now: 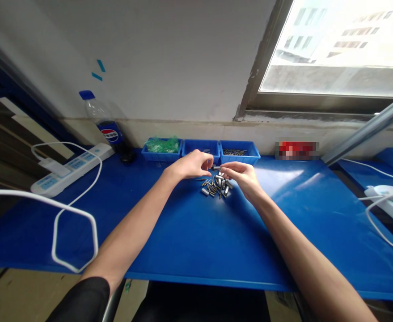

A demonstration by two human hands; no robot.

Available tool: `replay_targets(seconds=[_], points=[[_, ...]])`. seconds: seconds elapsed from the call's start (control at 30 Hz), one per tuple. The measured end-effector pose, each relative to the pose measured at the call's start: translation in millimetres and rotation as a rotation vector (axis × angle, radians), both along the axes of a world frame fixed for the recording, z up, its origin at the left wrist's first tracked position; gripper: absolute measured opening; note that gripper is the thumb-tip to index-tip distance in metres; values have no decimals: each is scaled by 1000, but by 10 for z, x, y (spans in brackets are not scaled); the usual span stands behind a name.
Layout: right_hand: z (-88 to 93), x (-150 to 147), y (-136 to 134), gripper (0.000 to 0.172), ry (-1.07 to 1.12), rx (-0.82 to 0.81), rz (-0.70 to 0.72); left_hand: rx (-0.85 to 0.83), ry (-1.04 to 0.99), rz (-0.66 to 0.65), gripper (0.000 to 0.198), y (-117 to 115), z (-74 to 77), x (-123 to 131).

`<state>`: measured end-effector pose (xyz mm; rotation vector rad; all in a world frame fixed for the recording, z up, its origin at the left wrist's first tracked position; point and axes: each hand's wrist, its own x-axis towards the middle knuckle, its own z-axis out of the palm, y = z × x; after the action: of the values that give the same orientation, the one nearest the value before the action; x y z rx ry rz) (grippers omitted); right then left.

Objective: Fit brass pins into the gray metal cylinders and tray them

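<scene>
A loose pile of small metal parts (216, 187) lies on the blue table, a mix of short silver blocks and thin, pointed, brass-coloured pins. My left hand (193, 164) hovers at the pile's upper left, in front of the middle blue bin (201, 144). Its fingers curl, with a gap between thumb and fingertips and nothing visible in it. On the pile's right side, my right hand (243, 175) has thumb and forefinger pinched together at a small silver metal piece (221, 172). The fingertips partly cover that piece.
Against the wall stand a blue bin (161, 156) with green plastic and another bin (239, 158) holding thin metal pins. A cola bottle (111, 129) and a power strip (72, 169) with a white cable are at left. A blurred red item (297, 150) sits right.
</scene>
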<state>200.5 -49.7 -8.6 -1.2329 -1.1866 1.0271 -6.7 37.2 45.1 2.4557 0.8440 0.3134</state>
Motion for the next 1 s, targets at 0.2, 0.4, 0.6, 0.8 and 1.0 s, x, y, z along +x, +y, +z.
replay_targets(seconds=[0.2,0.4,0.6,0.8,1.0], points=[[8,93,44,51,102,200,-217,59,228,34,15,12,-113,15],[4,78,28,55,101,146,-153,72,206,21,17,-23,-125,64],[-12,66,9,42,52,111,-164,-2,182,-38,17,7,28,-32],[3,70,-7,38,39,95,-151,-20,322,-100,29,-10,-5,-13],[13,49,-25,37,43,67,-138,-42,226,-100,34,-12,-27,-2]])
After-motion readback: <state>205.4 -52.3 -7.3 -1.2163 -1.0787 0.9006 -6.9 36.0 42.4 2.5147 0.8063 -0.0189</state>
